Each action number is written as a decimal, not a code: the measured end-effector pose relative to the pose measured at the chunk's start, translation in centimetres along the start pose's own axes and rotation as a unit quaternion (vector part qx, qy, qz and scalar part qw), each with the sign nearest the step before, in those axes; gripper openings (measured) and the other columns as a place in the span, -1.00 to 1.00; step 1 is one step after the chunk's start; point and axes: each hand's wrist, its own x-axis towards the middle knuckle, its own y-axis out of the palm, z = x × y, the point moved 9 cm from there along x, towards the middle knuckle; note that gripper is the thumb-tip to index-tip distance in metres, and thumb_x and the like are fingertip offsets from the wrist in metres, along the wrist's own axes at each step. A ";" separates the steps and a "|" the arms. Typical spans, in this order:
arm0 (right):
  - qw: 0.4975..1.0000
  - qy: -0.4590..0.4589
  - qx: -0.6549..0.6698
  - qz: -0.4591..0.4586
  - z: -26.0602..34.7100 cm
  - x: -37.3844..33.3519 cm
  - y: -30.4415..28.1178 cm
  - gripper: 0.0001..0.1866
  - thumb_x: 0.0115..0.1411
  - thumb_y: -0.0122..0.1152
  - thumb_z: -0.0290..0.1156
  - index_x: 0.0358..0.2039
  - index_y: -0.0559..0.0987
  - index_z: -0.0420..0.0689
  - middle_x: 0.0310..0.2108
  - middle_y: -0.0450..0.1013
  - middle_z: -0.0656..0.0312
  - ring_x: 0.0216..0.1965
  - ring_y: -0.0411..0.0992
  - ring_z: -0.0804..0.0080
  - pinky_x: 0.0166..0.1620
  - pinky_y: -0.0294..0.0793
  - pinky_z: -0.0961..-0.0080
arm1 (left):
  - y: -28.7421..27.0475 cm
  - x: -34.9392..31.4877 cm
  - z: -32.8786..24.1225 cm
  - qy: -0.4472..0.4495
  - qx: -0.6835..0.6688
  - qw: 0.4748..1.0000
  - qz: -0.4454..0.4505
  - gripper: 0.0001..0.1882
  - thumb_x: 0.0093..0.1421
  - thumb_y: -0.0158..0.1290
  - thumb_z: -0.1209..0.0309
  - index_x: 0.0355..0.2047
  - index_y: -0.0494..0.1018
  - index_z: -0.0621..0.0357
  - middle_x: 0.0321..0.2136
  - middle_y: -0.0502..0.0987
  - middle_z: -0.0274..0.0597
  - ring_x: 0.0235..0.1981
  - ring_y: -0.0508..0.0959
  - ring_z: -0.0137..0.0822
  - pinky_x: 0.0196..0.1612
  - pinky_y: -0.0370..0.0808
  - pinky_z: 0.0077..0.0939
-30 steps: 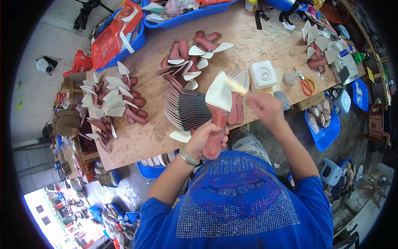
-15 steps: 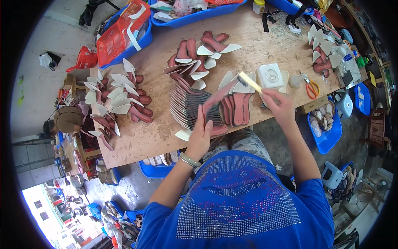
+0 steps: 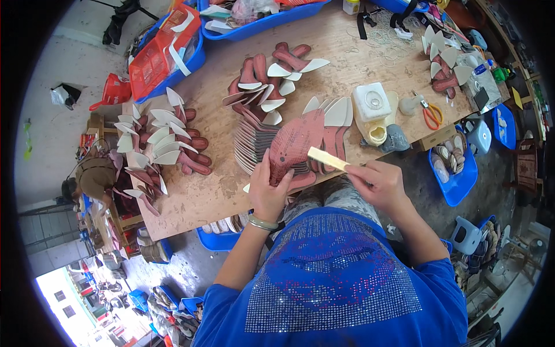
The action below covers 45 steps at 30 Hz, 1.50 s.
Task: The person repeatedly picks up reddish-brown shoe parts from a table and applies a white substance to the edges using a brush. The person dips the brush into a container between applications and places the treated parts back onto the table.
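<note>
My left hand [image 3: 269,188] is closed on a reddish insole [image 3: 299,137], its broad face turned up above the table. In my right hand [image 3: 380,184] is a brush [image 3: 328,158] with a flat pale handle. The brush's head end lies over the insole's right edge; its bristles are hidden, and I cannot tell whether it touches. Beneath the insole is a fanned row of insoles [image 3: 247,144] with dark undersides. To its right are more reddish insoles [image 3: 334,139] with white pointed tips. A white square container [image 3: 373,103] stands beyond my right hand.
More insoles lie in clusters at the left [image 3: 193,153], far middle [image 3: 258,78] and far right [image 3: 442,72]. Orange-handled pliers [image 3: 432,115] and a grey lump [image 3: 395,139] are on the right of the wooden table [image 3: 196,211]. Blue tubs [image 3: 260,23] line its far edge.
The insole in my left hand has turned from edge-on to broad face up. My right hand has brought the brush lower and nearer, over the insole's edge.
</note>
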 end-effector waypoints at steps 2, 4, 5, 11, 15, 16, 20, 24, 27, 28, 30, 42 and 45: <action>0.999 0.024 -0.002 -0.041 -1.7 0.3 -0.2 -0.84 0.01 0.40 -0.47 -0.34 0.71 -0.02 -0.59 0.48 0.23 -0.58 0.48 0.28 -0.54 0.44 0.41 | 0.0 -0.2 0.0 0.003 -0.010 1.000 0.002 -0.22 0.04 0.32 0.32 0.26 0.30 0.23 -0.22 0.51 -0.01 -0.19 0.52 -0.04 -0.11 0.47 -0.27; 0.996 0.061 -0.002 -0.065 -3.9 0.7 -0.2 -0.85 0.03 0.39 -0.44 -0.33 0.71 -0.02 -0.57 0.50 0.20 -0.56 0.51 0.26 -0.51 0.47 0.39 | 0.0 -0.6 0.3 0.004 -0.019 1.000 0.012 -0.22 0.04 0.32 0.33 0.26 0.30 0.24 -0.22 0.51 -0.01 -0.19 0.52 -0.04 -0.10 0.47 -0.27; 0.996 0.058 -0.011 -0.071 -4.4 1.1 -0.4 -0.85 0.04 0.39 -0.43 -0.33 0.71 -0.03 -0.57 0.50 0.20 -0.56 0.51 0.25 -0.51 0.48 0.38 | 0.1 -0.9 0.5 0.003 -0.024 1.000 0.019 -0.22 0.03 0.32 0.34 0.26 0.30 0.23 -0.22 0.51 -0.01 -0.18 0.52 -0.04 -0.09 0.47 -0.27; 0.987 0.084 -0.066 -0.116 -7.8 2.7 -1.6 -0.87 0.08 0.38 -0.39 -0.32 0.72 -0.05 -0.55 0.54 0.19 -0.55 0.52 0.25 -0.48 0.49 0.39 | -0.2 -1.1 0.0 0.016 -0.024 0.999 0.019 -0.22 0.01 0.33 0.37 0.26 0.31 0.23 -0.22 0.51 -0.02 -0.18 0.52 -0.03 -0.07 0.47 -0.26; 0.996 0.032 0.006 -0.085 -1.0 2.9 -1.7 -0.87 0.07 0.37 -0.39 -0.32 0.70 -0.02 -0.54 0.53 0.21 -0.56 0.51 0.28 -0.51 0.46 0.37 | -0.3 -1.4 -0.4 0.042 0.028 0.999 0.002 -0.26 -0.02 0.37 0.42 0.20 0.38 0.21 -0.22 0.54 -0.06 -0.19 0.54 -0.07 -0.09 0.48 -0.28; 0.998 -0.002 0.005 -0.061 1.4 3.0 -1.2 -0.87 0.07 0.37 -0.40 -0.32 0.69 0.00 -0.54 0.52 0.22 -0.56 0.51 0.28 -0.52 0.46 0.36 | -0.4 -1.5 -0.6 0.053 0.042 0.998 -0.005 -0.27 -0.03 0.38 0.41 0.19 0.39 0.20 -0.23 0.54 -0.07 -0.20 0.54 -0.07 -0.11 0.48 -0.27; 0.998 -0.056 -0.026 0.026 4.2 2.5 1.6 -0.88 0.09 0.34 -0.38 -0.32 0.66 0.05 -0.55 0.49 0.23 -0.57 0.50 0.27 -0.54 0.45 0.33 | -0.5 -1.9 -1.3 0.088 0.076 0.993 -0.017 -0.30 -0.05 0.39 0.41 0.15 0.43 0.17 -0.27 0.54 -0.08 -0.25 0.53 -0.07 -0.15 0.48 -0.25; 0.992 0.057 -0.110 -0.001 -2.6 3.5 0.7 -0.88 0.12 0.33 -0.39 -0.29 0.69 -0.03 -0.55 0.50 0.16 -0.53 0.51 0.17 -0.46 0.49 0.32 | -1.0 -2.2 -1.2 0.097 0.072 0.992 -0.038 -0.30 -0.07 0.40 0.42 0.13 0.44 0.18 -0.31 0.53 -0.09 -0.28 0.51 -0.08 -0.19 0.47 -0.25; 0.991 0.045 -0.096 -0.083 -3.4 2.7 -0.8 -0.96 0.11 0.30 -0.37 -0.39 0.65 0.02 -0.65 0.36 0.23 -0.61 0.45 0.24 -0.56 0.42 0.30 | -1.1 -2.2 -1.1 0.093 0.077 0.992 -0.030 -0.30 -0.07 0.40 0.42 0.13 0.44 0.19 -0.32 0.52 -0.10 -0.30 0.51 -0.09 -0.21 0.47 -0.25; 0.994 0.023 -0.071 -0.078 -1.8 3.0 -0.9 -0.95 0.10 0.31 -0.37 -0.39 0.65 0.03 -0.65 0.36 0.24 -0.61 0.45 0.26 -0.55 0.42 0.30 | -1.0 -2.5 -1.0 0.092 0.074 0.992 -0.032 -0.30 -0.08 0.40 0.43 0.13 0.44 0.19 -0.32 0.52 -0.10 -0.30 0.51 -0.09 -0.21 0.47 -0.26; 0.997 -0.019 -0.024 -0.072 2.5 3.5 -1.3 -0.93 0.09 0.32 -0.39 -0.37 0.65 0.03 -0.65 0.36 0.26 -0.61 0.45 0.29 -0.55 0.41 0.31 | -0.9 -2.6 -0.9 0.095 0.066 0.993 -0.036 -0.29 -0.08 0.41 0.43 0.13 0.44 0.20 -0.32 0.52 -0.10 -0.31 0.51 -0.09 -0.22 0.47 -0.27; 0.997 0.011 -0.046 -0.053 1.3 3.4 -0.5 -0.86 0.09 0.33 -0.36 -0.29 0.66 0.03 -0.58 0.43 0.21 -0.56 0.49 0.23 -0.52 0.45 0.30 | -1.7 -3.8 0.8 0.046 0.022 0.998 -0.046 -0.27 -0.06 0.40 0.39 0.15 0.41 0.24 -0.34 0.50 -0.08 -0.31 0.51 -0.08 -0.21 0.45 -0.28; 0.991 -0.123 -0.011 0.060 7.4 3.6 2.2 -0.81 0.06 0.36 -0.40 -0.26 0.66 0.04 -0.59 0.41 0.23 -0.58 0.46 0.26 -0.53 0.43 0.31 | -1.7 -4.2 1.3 0.017 0.037 0.999 -0.027 -0.27 -0.08 0.41 0.45 0.15 0.42 0.26 -0.22 0.56 0.00 -0.21 0.56 -0.04 -0.09 0.50 -0.24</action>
